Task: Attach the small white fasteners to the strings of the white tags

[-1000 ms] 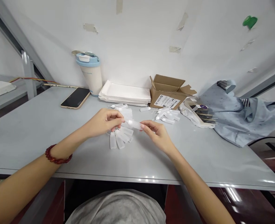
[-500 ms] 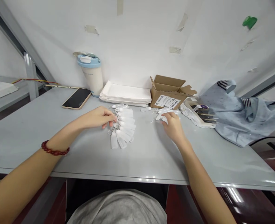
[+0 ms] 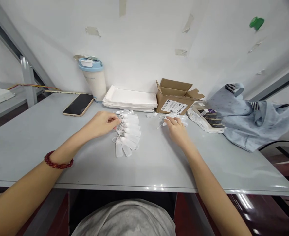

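Observation:
Several small translucent white tags with string loops (image 3: 132, 131) lie fanned out in an overlapping column on the grey table. My left hand (image 3: 106, 123) is at the left side of this fan, its thumb and fingers pinched at the loops; what they hold is too small to make out. A smaller group of similar tags (image 3: 183, 120) lies in front of the cardboard box. Over its left part is my right hand (image 3: 175, 128), fingers curled down and closed on a tag that they partly hide.
A phone (image 3: 78, 105), a cup with a blue lid (image 3: 95, 80), a stack of white envelopes (image 3: 132, 99) and an open cardboard box (image 3: 175, 105) line the back. Right of them are a plastic packet (image 3: 204, 119) and a blue cloth bag (image 3: 254, 121).
My right hand has shifted slightly left and its fingers have closed over the tags. My left hand stays at the fan's loops. The whole view has shifted a little.

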`<state>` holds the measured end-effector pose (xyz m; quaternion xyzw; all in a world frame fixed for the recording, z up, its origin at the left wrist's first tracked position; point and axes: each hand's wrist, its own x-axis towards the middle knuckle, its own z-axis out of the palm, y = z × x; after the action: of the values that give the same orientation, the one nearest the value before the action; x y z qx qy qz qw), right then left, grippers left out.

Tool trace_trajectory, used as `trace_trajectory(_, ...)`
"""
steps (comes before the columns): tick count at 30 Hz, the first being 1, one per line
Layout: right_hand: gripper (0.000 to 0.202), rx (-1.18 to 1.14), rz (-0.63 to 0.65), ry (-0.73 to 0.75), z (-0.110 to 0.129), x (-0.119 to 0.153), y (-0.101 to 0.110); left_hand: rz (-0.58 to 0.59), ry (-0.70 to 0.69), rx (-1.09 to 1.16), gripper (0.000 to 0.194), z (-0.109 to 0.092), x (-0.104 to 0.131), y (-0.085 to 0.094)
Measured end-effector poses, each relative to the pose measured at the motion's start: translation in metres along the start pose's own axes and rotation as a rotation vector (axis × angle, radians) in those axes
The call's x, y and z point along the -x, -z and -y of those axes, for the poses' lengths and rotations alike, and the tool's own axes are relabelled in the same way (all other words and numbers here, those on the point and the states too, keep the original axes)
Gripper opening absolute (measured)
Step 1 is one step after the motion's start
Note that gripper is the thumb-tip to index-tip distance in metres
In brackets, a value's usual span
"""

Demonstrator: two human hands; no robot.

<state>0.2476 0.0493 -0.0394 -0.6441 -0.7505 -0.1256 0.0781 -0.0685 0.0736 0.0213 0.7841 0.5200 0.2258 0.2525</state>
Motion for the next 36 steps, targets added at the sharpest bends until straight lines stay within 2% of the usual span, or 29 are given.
trace_trajectory(3,0.06,0.01,0.045,0.029,0.001,-0.004,0.0,0.0,-0.016,0.01,0.03,-0.001,0.001,0.0)
trace_trajectory(6,0.054,-0.036,0.028,0.04,0.001,-0.007,-0.001,-0.007,-0.004,0.007,0.029,-0.002,0.001,0.0)
trace_trajectory(10,0.038,-0.161,-0.052,0.054,0.002,-0.007,-0.001,-0.049,0.021,0.022,0.028,-0.002,0.001,-0.001)
trace_trajectory(14,0.03,-0.414,-0.195,0.098,0.011,-0.002,0.008,-0.082,-0.026,0.087,0.028,-0.003,0.003,-0.003)
trace_trajectory(16,0.029,-0.561,-0.228,0.109,0.019,0.002,0.016,-0.088,-0.048,0.125,0.027,-0.007,0.005,-0.005)
trace_trajectory(19,0.029,-0.831,-0.152,0.076,0.035,0.008,0.03,-0.065,-0.057,0.21,0.024,-0.014,0.009,-0.007)
trace_trajectory(23,0.03,-1.136,0.086,0.029,0.054,0.016,0.044,0.041,-0.056,0.351,0.026,-0.022,0.014,-0.011)
trace_trajectory(26,0.03,-1.307,0.199,0.004,0.064,0.019,0.048,0.113,-0.058,0.397,0.031,-0.026,0.016,-0.015)
trace_trajectory(30,0.027,-1.426,0.247,-0.025,0.068,0.021,0.051,0.165,-0.053,0.389,0.033,-0.028,0.017,-0.019)
trace_trajectory(36,0.024,-1.435,0.239,-0.027,0.068,0.021,0.055,0.203,-0.077,0.395,0.023,-0.029,0.017,-0.019)
